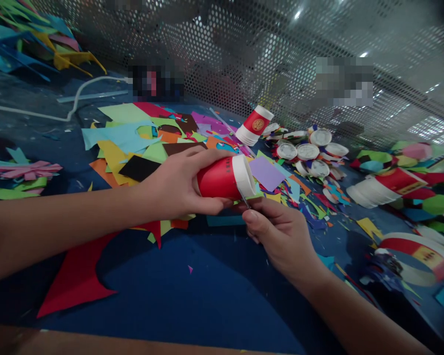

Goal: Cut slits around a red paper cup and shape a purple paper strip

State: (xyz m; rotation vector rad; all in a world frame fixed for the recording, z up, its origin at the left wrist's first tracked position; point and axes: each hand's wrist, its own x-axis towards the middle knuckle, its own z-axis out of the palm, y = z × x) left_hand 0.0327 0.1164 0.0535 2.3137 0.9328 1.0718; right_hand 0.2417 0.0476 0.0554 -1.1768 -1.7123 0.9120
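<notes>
I have the cup (220, 177) above the middle of the bench (192, 305), tipped on its side with its white rim to the right. The left hand (177, 182) has its fingers clamped round the red wall; on the right hand (277, 227), the fingers are pinched together on a thin metal blade (243, 198) that meets the cup at its rim. I judge this cut to be barely begun: the wall I can see is whole, so nearly all of it is left, though the underside is hidden from me. Elsewhere, cutting is well along. I count one loose ring (416, 246) of cup wall, one big red offcut (77, 276), one black sheet (137, 168) and one lilac sheet (267, 173). There are two cup stacks, one leaning (254, 125) behind the paper scraps and one lying (385, 188) at the right; I can't number the cups in either. Of the white discs (307, 151) I make out at least six, heaped too closely for a sure total, and the scraps (120, 135) are past counting.
</notes>
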